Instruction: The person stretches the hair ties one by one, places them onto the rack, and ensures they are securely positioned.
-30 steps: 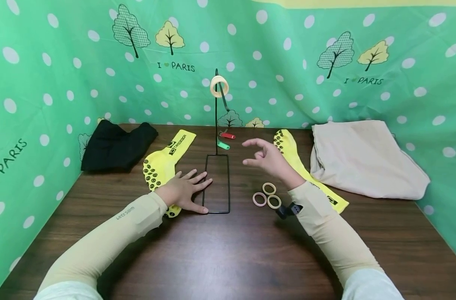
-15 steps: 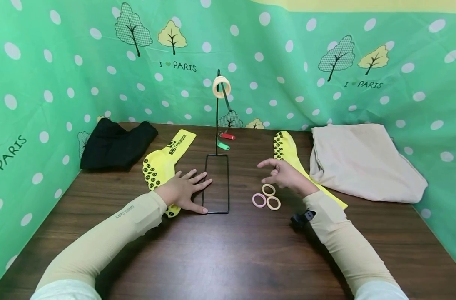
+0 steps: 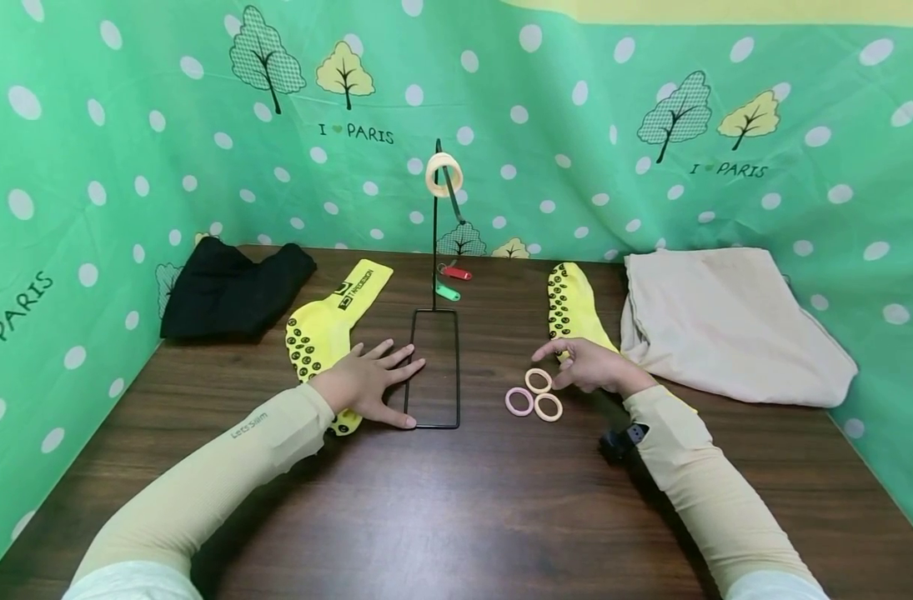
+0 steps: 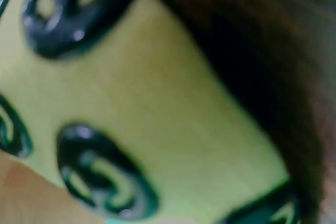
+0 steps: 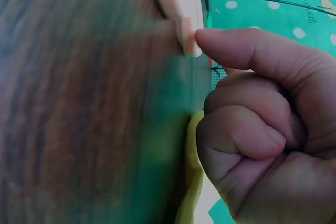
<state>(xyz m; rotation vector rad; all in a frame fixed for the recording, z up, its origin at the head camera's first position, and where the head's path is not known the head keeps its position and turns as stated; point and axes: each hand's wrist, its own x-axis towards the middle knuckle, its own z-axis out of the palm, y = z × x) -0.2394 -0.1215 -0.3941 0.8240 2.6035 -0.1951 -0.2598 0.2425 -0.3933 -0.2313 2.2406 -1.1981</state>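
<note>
Head view, with wrist views. The landmark is the wire stand (image 3: 433, 367), a black upright rod on a rectangular wire base near the middle of the desk (image 3: 456, 500).

Left hand (image 3: 369, 385): laid flat with straight, spread fingers just left of the stand's base, fingertips at the base wire, heel of the hand resting on the left yellow sock (image 3: 324, 329). It grips nothing. The left wrist view shows only that sock's yellow fabric and dark grip marks, blurred.

Right hand (image 3: 591, 367): right of the stand, low over the desk, fingers curled. In the right wrist view the fingertip (image 5: 220, 40) of the forefinger meets the edge of a pale ring (image 5: 181, 9); whether the thumb has closed on it cannot be told.

Three loose rings (image 3: 534, 393) lie touching one another on the desk, right of the stand's base, just beside the right hand. A fourth, the hung ring (image 3: 443, 174), sits on the hook at the top of the stand.

Judgement on technique: the nearest ring is best taken by its rim between thumb and forefinger, lifted clear without dragging its neighbours, while the flat left hand steadies the base.

Containers: none is in view; the stand's hook holds the one ring.

Elsewhere: a second yellow sock (image 3: 569, 304) and a beige cloth (image 3: 726, 321) to the right of the stand, a black cloth (image 3: 231, 287) to its left, red and green key tags (image 3: 450, 280) behind it.
</note>
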